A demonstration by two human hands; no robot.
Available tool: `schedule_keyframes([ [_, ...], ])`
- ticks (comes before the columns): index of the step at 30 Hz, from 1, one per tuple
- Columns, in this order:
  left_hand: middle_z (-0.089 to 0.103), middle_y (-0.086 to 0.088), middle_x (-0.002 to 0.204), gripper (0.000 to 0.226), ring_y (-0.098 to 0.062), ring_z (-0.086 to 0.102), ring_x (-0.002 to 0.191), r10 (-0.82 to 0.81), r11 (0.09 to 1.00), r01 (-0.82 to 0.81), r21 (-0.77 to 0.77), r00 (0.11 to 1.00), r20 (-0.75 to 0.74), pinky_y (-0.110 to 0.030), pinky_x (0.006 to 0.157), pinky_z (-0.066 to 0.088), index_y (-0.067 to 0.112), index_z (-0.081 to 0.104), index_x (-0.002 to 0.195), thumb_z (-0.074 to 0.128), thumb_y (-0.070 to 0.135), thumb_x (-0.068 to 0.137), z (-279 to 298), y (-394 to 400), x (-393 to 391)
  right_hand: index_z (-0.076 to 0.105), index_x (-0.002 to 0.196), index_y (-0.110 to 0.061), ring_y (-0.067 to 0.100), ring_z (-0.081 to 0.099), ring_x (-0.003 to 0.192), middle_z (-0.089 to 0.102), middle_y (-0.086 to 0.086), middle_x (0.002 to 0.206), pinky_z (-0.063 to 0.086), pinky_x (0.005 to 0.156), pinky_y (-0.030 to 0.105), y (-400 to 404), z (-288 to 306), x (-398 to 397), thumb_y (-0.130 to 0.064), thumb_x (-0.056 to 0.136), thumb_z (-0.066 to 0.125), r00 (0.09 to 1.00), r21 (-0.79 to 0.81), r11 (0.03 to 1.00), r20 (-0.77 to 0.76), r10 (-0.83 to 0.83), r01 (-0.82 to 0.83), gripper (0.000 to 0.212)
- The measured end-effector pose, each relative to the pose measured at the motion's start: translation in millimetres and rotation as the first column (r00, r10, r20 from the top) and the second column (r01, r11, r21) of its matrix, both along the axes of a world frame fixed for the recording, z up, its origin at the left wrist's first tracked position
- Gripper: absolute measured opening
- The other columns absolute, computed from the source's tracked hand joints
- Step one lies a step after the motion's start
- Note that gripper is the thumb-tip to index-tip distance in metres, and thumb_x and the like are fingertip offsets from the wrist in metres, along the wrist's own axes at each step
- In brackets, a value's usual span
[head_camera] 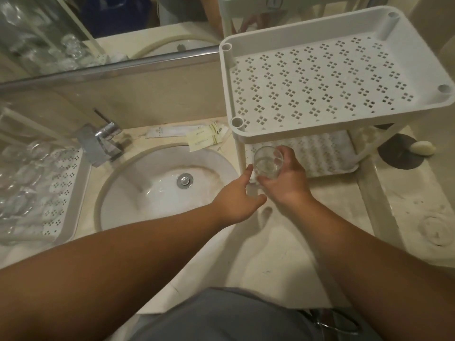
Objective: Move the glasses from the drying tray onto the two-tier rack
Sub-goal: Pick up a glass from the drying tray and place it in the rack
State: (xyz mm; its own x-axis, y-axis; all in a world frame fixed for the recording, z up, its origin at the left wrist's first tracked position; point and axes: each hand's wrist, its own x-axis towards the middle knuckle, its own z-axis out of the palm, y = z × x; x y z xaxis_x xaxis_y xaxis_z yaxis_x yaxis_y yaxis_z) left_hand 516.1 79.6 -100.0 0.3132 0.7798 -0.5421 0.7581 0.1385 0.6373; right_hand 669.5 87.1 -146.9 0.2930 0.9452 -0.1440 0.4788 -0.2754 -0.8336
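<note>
Glass [267,162] clenched in my right hand [285,180] at rack [236,77] bottom tier — left hand [235,200] released; rack bare, tray [71,193] full.

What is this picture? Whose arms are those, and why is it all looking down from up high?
A person wears a camera on their head, so you see what they see: their own two arms reaching out over a bathroom counter. The right hand holds a clear glass at the front of the lower shelf of a white two-tier rack. The left hand is open beside it and holds nothing. In the middle is a round sink with a tap. On the far left, a white drying tray holds more glasses. Small packets lie behind the sink, and a soap lies on the right.
</note>
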Motion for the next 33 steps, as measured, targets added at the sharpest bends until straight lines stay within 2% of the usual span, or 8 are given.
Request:
schedule_keyframes([
  [2, 0.038, 0.001, 0.157, 0.087, -0.021, 0.057, 0.123, -0.048, 0.998, 0.049, 0.024, 0.998, -0.051, -0.024, 0.093, 0.04, 0.037, 0.005, 0.158, 0.06, 0.043, 0.091, -4, 3, -1, 0.036, 0.136, -0.028, 0.012, 0.052, 0.124, 0.051, -0.005, 0.14, 0.042, 0.09, 0.019, 3, -5, 1, -0.028, 0.072, 0.082, 1.0, -0.025, 1.0, -0.025, 0.006, -0.007, 0.079],
  [6, 0.032, 0.0, 0.16, 0.08, -0.022, 0.043, 0.138, -0.158, 0.986, 0.165, 0.034, 0.977, -0.145, -0.027, 0.108, 0.034, 0.029, 0.014, 0.159, 0.058, 0.041, 0.093, -11, 4, -3, 0.036, 0.135, -0.03, 0.012, 0.053, 0.123, 0.052, -0.005, 0.139, 0.048, 0.094, 0.026, 8, -11, 2, -0.033, 0.072, 0.082, 0.999, -0.029, 1.0, -0.037, -0.002, 0.001, 0.079],
  [9, 0.033, -0.002, 0.16, 0.076, -0.022, 0.037, 0.142, -0.252, 0.957, 0.277, 0.088, 0.942, -0.223, -0.027, 0.108, 0.03, 0.024, 0.016, 0.159, 0.055, 0.036, 0.095, -13, 2, -6, 0.036, 0.135, -0.031, 0.012, 0.053, 0.122, 0.053, -0.004, 0.139, 0.047, 0.092, 0.023, 11, -13, 2, -0.033, 0.071, 0.083, 0.998, -0.035, 0.999, -0.055, -0.009, 0.007, 0.08],
  [13, 0.02, 0.005, 0.165, 0.071, -0.022, 0.031, 0.146, -0.408, 0.866, 0.486, 0.117, 0.823, -0.395, -0.042, 0.11, 0.04, 0.028, 0.017, 0.158, 0.05, 0.032, 0.095, -14, 4, -8, 0.036, 0.134, -0.035, 0.01, 0.052, 0.122, 0.052, -0.006, 0.138, 0.041, 0.082, 0.015, 10, -18, 0, -0.027, 0.069, 0.082, 0.998, -0.049, 0.998, -0.052, -0.03, 0.028, 0.081],
  [17, 0.012, 0.004, 0.167, 0.077, -0.026, 0.034, 0.145, -0.466, 0.831, 0.55, 0.083, 0.77, -0.435, -0.042, 0.106, 0.043, 0.031, 0.01, 0.159, 0.052, 0.035, 0.094, -14, 5, -8, 0.036, 0.136, -0.035, 0.014, 0.053, 0.121, 0.053, -0.004, 0.136, 0.043, 0.087, 0.021, 9, -20, -1, -0.026, 0.07, 0.082, 1.0, -0.043, 0.999, -0.017, -0.006, 0.005, 0.081],
  [21, 0.019, 0.003, 0.165, 0.083, -0.027, 0.041, 0.14, -0.509, 0.813, 0.58, 0.054, 0.751, -0.42, -0.037, 0.107, 0.041, 0.034, 0.006, 0.159, 0.056, 0.035, 0.092, -9, 12, -15, 0.036, 0.138, -0.033, 0.016, 0.053, 0.122, 0.052, -0.002, 0.137, 0.045, 0.091, 0.024, 9, -20, 2, -0.031, 0.071, 0.081, 0.999, -0.047, 0.999, 0.024, 0.021, -0.02, 0.082],
  [28, 0.038, 0.007, 0.157, 0.085, -0.026, 0.048, 0.133, -0.502, 0.799, 0.601, 0.003, 0.669, -0.548, -0.042, 0.098, 0.048, 0.041, 0.002, 0.157, 0.054, 0.043, 0.089, -1, 18, -13, 0.038, 0.136, -0.034, 0.018, 0.051, 0.114, 0.049, 0.0, 0.13, 0.039, 0.082, 0.023, 15, -19, 2, -0.031, 0.068, 0.083, 0.997, -0.037, 0.999, 0.078, 0.027, -0.024, 0.082],
  [33, 0.063, -0.001, 0.111, 0.087, -0.025, 0.058, 0.099, -0.483, 0.8, 0.599, 0.022, 0.666, -0.568, -0.032, 0.07, 0.046, 0.042, -0.001, 0.156, 0.054, 0.043, 0.088, -2, 17, -8, 0.04, 0.128, -0.044, 0.023, 0.051, 0.109, 0.045, 0.0, 0.121, 0.052, 0.082, 0.033, 22, -12, 1, -0.032, 0.064, 0.086, 0.99, -0.054, 0.999, 0.144, -0.001, 0.009, 0.08],
])
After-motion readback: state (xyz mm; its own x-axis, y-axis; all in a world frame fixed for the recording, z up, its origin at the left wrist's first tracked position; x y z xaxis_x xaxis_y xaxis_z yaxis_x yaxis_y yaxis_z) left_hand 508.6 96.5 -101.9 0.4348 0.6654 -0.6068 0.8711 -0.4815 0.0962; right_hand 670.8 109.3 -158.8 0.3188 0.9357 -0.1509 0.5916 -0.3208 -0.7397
